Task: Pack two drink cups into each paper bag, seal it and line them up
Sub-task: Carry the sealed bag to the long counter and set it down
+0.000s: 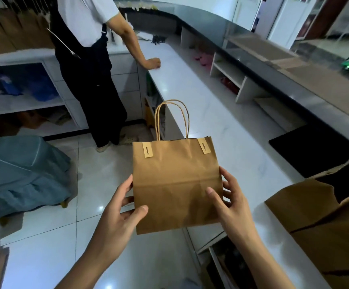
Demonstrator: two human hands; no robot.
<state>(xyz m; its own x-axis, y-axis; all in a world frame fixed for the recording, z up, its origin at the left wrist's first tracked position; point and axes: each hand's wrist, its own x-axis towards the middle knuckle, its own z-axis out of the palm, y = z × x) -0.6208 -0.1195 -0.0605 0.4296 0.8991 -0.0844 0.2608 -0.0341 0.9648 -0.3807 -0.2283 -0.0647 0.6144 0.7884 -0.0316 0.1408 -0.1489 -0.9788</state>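
Note:
A brown paper bag (175, 180) with twisted paper handles stands upright in the middle of the view, its top closed by two small tan stickers. I hold it in the air over the counter's near edge. My left hand (123, 207) grips its lower left side, thumb on the front. My right hand (229, 197) grips its lower right side, thumb on the front too. No drink cups are visible; the bag's inside is hidden.
A long white counter (200, 97) runs from front right to back. More brown paper bags (323, 222) stand open at the right. A black mat (315, 151) lies on the counter. A person (90, 59) stands at the counter's far left, hand resting on it.

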